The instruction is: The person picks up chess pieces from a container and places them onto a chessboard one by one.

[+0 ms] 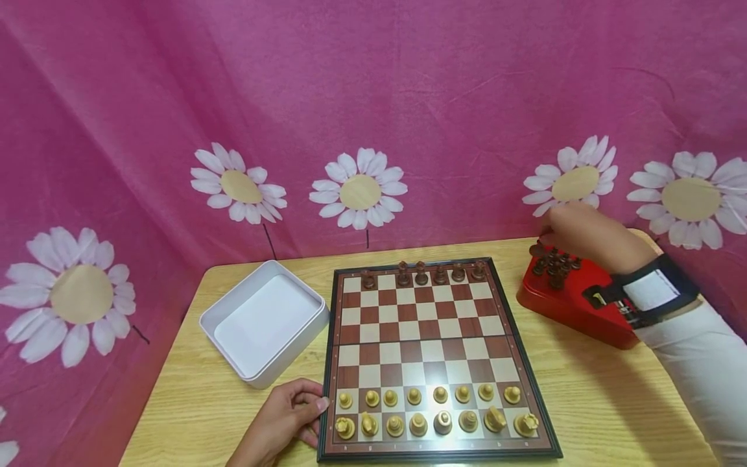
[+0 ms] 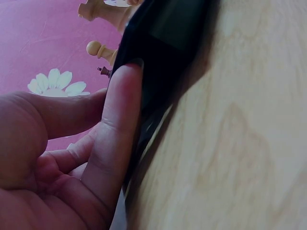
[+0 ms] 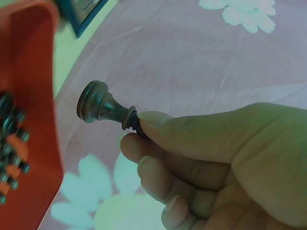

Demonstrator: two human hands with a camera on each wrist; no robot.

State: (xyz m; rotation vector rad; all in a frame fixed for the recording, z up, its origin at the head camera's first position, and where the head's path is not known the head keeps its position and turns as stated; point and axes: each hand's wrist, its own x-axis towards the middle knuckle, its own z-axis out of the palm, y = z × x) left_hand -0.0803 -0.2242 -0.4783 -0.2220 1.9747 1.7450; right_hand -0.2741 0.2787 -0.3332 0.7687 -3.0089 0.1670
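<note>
The chessboard (image 1: 415,330) lies on the table, and my left hand (image 1: 280,420) grips its near left edge. In the left wrist view, a finger (image 2: 117,110) is against the board's dark side. My right hand (image 1: 592,235) is over the red box (image 1: 574,322) at the right. It pinches a dark brown chess piece (image 3: 103,103) between thumb and fingers, the round base pointing away from the hand; the piece's top is hidden. Several dark pieces (image 1: 556,269) are in the red box. Light pieces (image 1: 417,425) fill the two near rows; dark ones (image 1: 440,275) stand along the far row, with a gap near its left end.
A white box (image 1: 265,324) with nothing in it stands left of the board, close to its edge. The wooden table (image 1: 169,402) meets a pink flowered cloth (image 1: 373,97) at the back and left.
</note>
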